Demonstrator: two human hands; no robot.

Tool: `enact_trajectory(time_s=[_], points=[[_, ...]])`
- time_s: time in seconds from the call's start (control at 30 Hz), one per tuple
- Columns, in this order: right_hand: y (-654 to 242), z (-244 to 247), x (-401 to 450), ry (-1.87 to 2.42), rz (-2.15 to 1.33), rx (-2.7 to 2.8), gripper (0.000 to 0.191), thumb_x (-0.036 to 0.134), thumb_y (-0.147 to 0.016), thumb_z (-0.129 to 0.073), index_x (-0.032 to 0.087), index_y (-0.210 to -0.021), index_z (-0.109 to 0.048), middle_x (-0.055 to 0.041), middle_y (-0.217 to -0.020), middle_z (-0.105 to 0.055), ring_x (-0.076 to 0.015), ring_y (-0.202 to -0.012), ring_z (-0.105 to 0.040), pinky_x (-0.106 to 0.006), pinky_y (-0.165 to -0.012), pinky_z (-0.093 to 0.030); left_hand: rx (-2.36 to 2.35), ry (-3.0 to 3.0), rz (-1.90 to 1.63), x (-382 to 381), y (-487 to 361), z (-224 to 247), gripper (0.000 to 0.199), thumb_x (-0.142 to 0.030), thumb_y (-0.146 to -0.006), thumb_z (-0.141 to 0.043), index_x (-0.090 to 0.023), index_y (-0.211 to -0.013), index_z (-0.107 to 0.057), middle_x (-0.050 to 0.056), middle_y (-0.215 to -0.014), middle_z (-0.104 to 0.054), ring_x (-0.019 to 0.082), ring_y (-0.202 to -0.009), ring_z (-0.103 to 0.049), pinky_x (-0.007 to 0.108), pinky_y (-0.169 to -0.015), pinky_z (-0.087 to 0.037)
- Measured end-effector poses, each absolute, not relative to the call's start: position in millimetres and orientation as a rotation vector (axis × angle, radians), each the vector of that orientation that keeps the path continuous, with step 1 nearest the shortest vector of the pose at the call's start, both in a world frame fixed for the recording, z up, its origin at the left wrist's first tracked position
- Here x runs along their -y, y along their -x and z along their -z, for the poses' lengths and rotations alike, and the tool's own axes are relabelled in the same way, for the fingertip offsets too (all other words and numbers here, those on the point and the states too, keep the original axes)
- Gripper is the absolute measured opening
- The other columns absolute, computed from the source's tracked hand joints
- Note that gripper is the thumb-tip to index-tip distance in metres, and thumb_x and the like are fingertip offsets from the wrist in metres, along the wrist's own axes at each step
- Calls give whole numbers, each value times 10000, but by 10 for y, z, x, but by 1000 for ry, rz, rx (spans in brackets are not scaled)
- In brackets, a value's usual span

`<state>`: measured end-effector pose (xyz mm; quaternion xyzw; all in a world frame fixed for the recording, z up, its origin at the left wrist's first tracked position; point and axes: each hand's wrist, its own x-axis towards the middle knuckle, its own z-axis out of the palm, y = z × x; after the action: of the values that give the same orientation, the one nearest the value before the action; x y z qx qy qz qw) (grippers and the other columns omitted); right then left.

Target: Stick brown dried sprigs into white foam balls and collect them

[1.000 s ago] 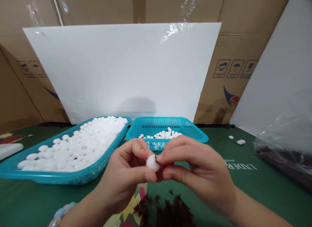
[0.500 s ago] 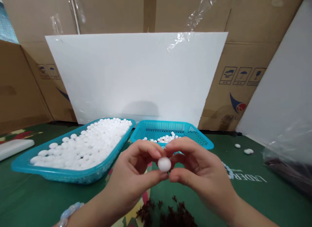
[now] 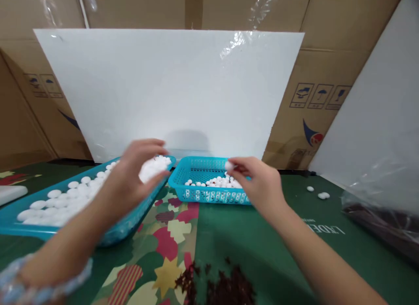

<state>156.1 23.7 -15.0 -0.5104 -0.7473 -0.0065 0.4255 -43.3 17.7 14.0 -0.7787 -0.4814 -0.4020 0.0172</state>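
The right hand [image 3: 262, 182] pinches 1 white ball [image 3: 229, 166] in its fingers at the perforated basket [image 3: 209, 195]; the left hand [image 3: 129, 178], fingers parted, seems empty by the turquoise tray [image 3: 22, 228]. Work looks early: small basket pile, plentiful tray balls [image 3: 73, 195] and brown pieces [image 3: 229, 289].

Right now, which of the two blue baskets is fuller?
The left basket, partly hidden by the left hand: white balls crowd it, while the right basket shows much bare floor.
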Motion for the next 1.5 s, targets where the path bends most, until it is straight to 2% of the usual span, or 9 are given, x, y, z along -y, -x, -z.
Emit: enact_trajectory(time_s=[0.1, 0.2, 0.33, 0.47, 0.67, 0.9, 1.2, 1.4, 1.5], points=[[-1780, 309, -624, 1528, -53, 1920, 134, 162, -755, -416, 101, -849, -489, -34, -756, -539, -114, -660, -522, -289, -599, -438, 1822, 2240, 1023, -433, 824, -93, 204, -257, -613, -438, -109, -753, -452, 93, -855, -476, 281, -895, -372, 413, -790, -238], [-1904, 402, -800, 1617, -82, 2049, 151, 213, -771, -394, 113, -806, -501, -27, -794, -528, -108, -688, -512, -288, -614, -431, 2043, 2197, 806, -577, 1085, 110, 131, -192, -592, -406, -130, -544, -511, 24, -524, -538, 201, -570, -478, 298, -581, -348], [-1826, 249, -595, 1510, -32, 2236, 189, 160, -792, -335, 102, -913, -467, -83, -951, -489, -162, -870, -457, -352, -732, -365, 2143, 2191, 631, -639, 1166, 237, 186, -134, -574, -351, -155, -512, -525, -30, -336, -454, 136, -363, -407, 201, -416, -265], [-1545, 95, -174, 1071, -313, 2787, 158, 224, -634, -564, 199, -789, -553, 31, -773, -575, -100, -700, -515, -179, -561, -391, 2232, 2191, 518, -653, 1169, 152, 128, -150, -579, -368, -158, -488, -459, -54, -351, -436, 100, -328, -373, 165, -367, -211], [-1153, 265, 73, 724, -237, 3330, 180, 221, -614, -578, 144, -777, -579, -17, -719, -592, -123, -579, -516, -188, -317, -220, 2347, 2191, 338, -671, 1198, 73, 149, -146, -630, -307, -168, -487, -345, -69, -316, -358, 91, -304, -362, 162, -351, -207], [-1157, 263, 33, 752, -218, 3248, 97, 195, -654, -522, 150, -704, -592, -3, -679, -592, -98, -536, -488, -186, -326, -202, 2250, 2175, 339, -636, 1149, -57, 47, -177, -592, -379, -159, -610, -418, -19, -501, -514, 137, -471, -461, 195, -454, -300], [-1165, 36, 174, 1316, -406, 2942, 112, 109, -575, -504, 180, -597, -589, 26, -482, -528, -53, -341, -293, -160, -276, -150, 2188, 2144, 402, -432, 1105, -193, 363, -110, -561, -377, -146, -921, -407, 91, -837, -470, 155, -552, -490, 234, -499, -347], [-1218, 72, 170, 1080, -519, 3022, 244, 12, -581, -521, 187, -727, -606, -14, -708, -597, -115, -601, -519, -167, -456, -355, 2229, 2152, 452, -335, 1101, -282, 394, -101, -525, -412, -137, -917, -434, 76, -632, -504, 220, -548, -486, 286, -473, -345], [-1244, 78, 169, 1011, -559, 2941, 240, -17, -575, -536, 171, -700, -617, -14, -777, -580, -102, -644, -526, -142, -505, -375, 2160, 2321, 571, -250, 989, -332, 332, -175, -585, -402, -164, -916, -420, 85, -718, -526, 206, -574, -504, 282, -477, -373]])
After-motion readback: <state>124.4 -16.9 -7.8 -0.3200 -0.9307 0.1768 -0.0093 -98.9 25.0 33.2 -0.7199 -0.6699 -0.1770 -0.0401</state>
